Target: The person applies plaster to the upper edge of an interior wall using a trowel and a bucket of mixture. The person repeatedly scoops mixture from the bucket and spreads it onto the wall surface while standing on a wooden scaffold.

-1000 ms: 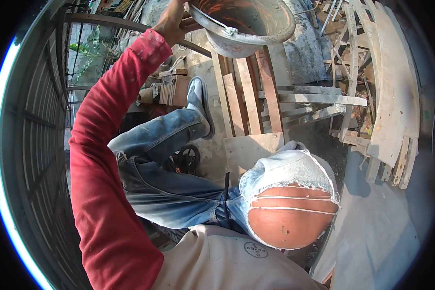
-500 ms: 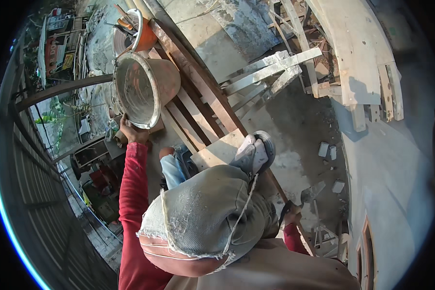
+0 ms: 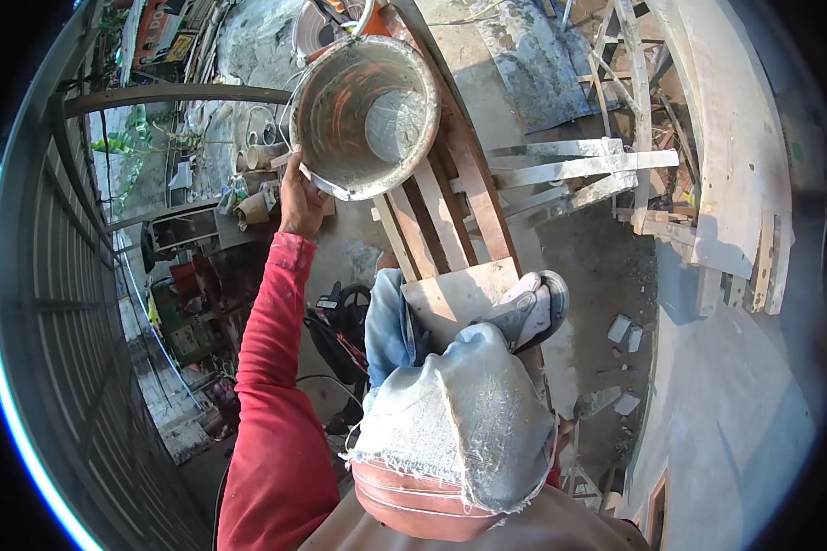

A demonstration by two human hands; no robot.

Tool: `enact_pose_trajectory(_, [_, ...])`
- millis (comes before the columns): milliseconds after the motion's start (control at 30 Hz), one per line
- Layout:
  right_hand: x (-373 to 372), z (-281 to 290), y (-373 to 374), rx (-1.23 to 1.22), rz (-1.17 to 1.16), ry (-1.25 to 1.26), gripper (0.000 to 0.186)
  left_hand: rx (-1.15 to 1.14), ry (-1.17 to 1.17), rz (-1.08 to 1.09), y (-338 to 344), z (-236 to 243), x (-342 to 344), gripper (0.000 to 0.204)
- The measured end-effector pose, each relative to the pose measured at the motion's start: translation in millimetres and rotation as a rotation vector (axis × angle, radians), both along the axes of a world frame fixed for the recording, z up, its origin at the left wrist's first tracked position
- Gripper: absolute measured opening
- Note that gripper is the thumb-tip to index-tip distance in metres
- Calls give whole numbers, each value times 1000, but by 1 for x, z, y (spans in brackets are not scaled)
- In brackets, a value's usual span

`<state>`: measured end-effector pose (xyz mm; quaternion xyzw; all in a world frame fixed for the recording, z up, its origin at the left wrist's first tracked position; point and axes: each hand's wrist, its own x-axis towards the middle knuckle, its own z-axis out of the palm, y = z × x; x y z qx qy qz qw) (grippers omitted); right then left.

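Observation:
My left hand [image 3: 301,197], at the end of a red sleeve, grips the near left rim of a mortar-stained bucket [image 3: 420,138]. The bucket is tilted so its mouth faces me; grey residue coats its inside wall. It is over long wooden planks [image 3: 443,216]. Only a sliver of my right hand [image 3: 567,429] shows beside my bent knee, with the grey blade of a trowel [image 3: 599,401] sticking out past it. My knee hides the handle and most of those fingers.
My sandalled foot [image 3: 551,308] rests beside a board [image 3: 455,298] on the raised planks. Behind the bucket stands an orange bucket [image 3: 377,20] with tools. A whitish timber trestle [image 3: 606,170] stands to the right, near a grey wall [image 3: 708,386]. Broken pieces [image 3: 620,328] lie below.
The view has shifted, so the scene sits further right and lower. The bucket's mouth has turned more toward me, with my left hand still on its rim. My right hand is now mostly hidden.

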<state>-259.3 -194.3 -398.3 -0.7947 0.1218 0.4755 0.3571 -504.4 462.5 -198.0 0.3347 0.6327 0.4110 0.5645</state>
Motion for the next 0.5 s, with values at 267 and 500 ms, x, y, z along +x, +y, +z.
enact_pose_trajectory(267, [-19,-37,-30,-38,-288,16,47,-146,31,77,-15,-5,-27,77])
enact_pose_trajectory(500, [26,-20,-3,-113,-103,-31,42,178,-326,-180,-85,107,-72,74])
